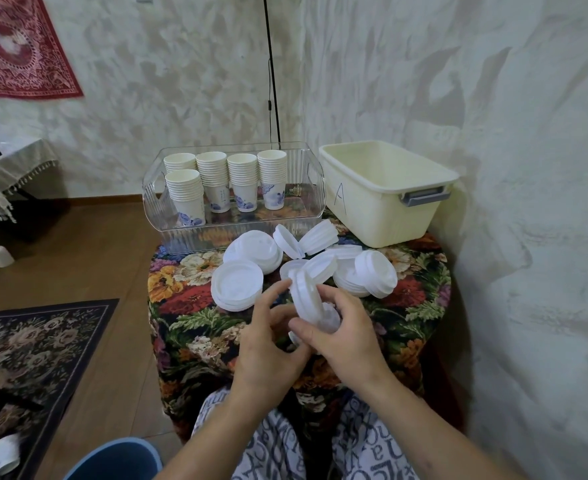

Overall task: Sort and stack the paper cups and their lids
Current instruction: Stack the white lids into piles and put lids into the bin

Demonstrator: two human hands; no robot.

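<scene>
**Cups already racked, lids being gathered by hand**

Five stacks of white paper cups with blue flower prints [228, 181] stand upright inside the clear ribbed plastic tray [154, 206] at the far side of the desk with its flowered cloth [188, 306]; nesting them there keeps them from tipping and leaves the near part free for lids. The round white plastic lids [237, 285] lie between tray and hands, some in low flat piles, some on edge, so that half of the sorting looks unfinished.

The left hand [268, 344] and right hand [341, 337] meet over the near edge. The right grip is curled round a short stack of white lids held on edge [308, 299], probably to square their rims; the left grip pinches the same stack from the other side, steadying it.

The cream plastic bin marked "A" [382, 202] stands to the right, seemingly for the finished lids; its inside is not visible.
</scene>
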